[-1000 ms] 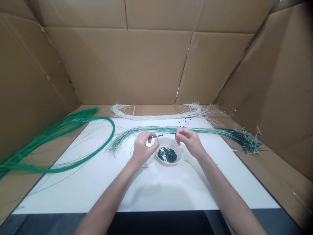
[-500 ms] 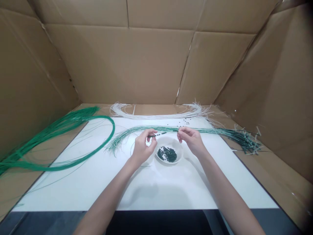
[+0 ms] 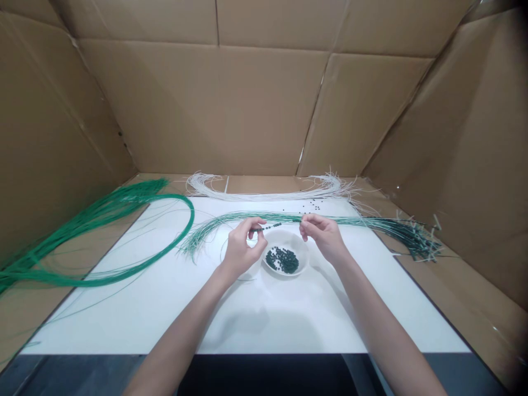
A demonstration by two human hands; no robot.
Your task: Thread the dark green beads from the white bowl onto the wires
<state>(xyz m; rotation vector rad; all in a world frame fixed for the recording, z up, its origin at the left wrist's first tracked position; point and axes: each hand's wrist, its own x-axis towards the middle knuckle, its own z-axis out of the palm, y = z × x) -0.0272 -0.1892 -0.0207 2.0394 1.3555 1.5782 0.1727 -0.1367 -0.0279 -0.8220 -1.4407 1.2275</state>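
A thin strand with dark beads on it (image 3: 272,226) is pinched between the fingers of my left hand (image 3: 244,242), and its beaded end points right. My right hand (image 3: 322,234) is closed in a pinch at the strand's right side; what its fingertips hold is too small to make out. Below and between both hands stands a white bowl (image 3: 303,256). Small dark green beads (image 3: 284,259) lie in its bottom. Behind my hands a bundle of green strands (image 3: 223,218) stretches across the white board, its dark, beaded-looking ends at the right.
A large looped bundle of green strands (image 3: 187,220) lies at the left. White strands (image 3: 264,196) curve along the back. Several loose beads (image 3: 315,204) are scattered on the white board (image 3: 136,324). Cardboard walls (image 3: 185,104) rise at the back and both sides.
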